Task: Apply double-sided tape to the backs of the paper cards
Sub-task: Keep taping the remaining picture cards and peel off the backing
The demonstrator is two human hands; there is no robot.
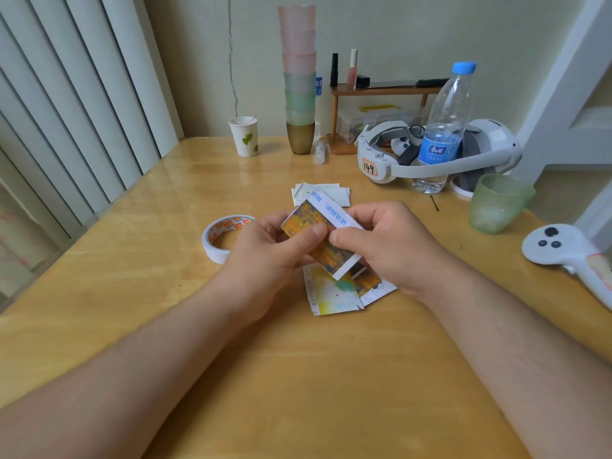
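Two hands meet over the middle of the wooden tabletop [165,326], both gripping one small stack of paper cards [318,238] that is tilted, its orange and yellow printed face turned up toward the camera. The left hand [275,250] curls its fingers round the stack's left edge with the thumb pressed onto the printed face; the right hand [384,246] pinches the stack from the right, thumb on top and fingers behind. Directly beneath the held stack, a few loose cards [334,293] lie flat on the tabletop, one showing a yellow and teal print. Farther back, just beyond the hands, a small pile of white cards [331,192] lies face down. A roll of double-sided tape [222,235] lies flat just left of the left hand, partly hidden by it. Along the far edge stand a paper cup [244,136], a tall stack of coloured cups [299,77], a water bottle [443,127] and a white headset [430,154]; a green glass [496,203] and a white controller [563,251] sit to the right.
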